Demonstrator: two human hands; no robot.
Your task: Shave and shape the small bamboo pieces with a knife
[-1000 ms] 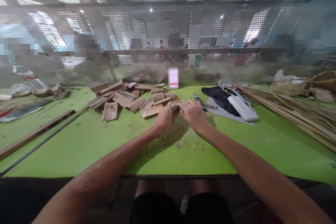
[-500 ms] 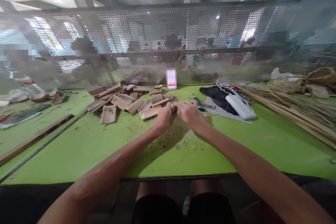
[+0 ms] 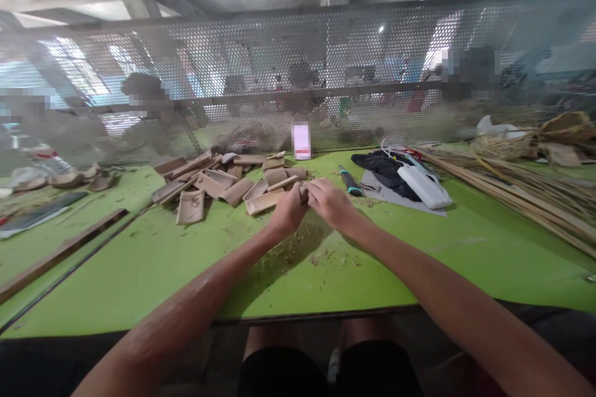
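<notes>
My left hand [image 3: 289,209] and my right hand [image 3: 330,203] meet above the middle of the table. My left hand is closed around a small tan piece that looks like bamboo [image 3: 304,193], mostly hidden by the fingers. The right hand's fingers are bent and pressed against the same piece from the other side; whether they hold anything else cannot be made out. Just beyond the hands, to the left, lies a pile of cut, curved bamboo pieces [image 3: 237,191]. A utility knife [image 3: 350,181] with a black and teal handle lies beyond my right hand.
Shavings [image 3: 321,257] litter the green table [image 3: 177,282]. To the right are black cloth [image 3: 384,172], a white device [image 3: 424,187] and long bamboo strips [image 3: 507,201]. A wooden bar [image 3: 65,253] lies left. A perforated screen [image 3: 261,74] stands behind, with a lit phone [image 3: 302,141] before it.
My right hand has shifted slightly left, and more of the utility knife's handle shows. Both hands stay together around the piece. The camera view has moved a little.
</notes>
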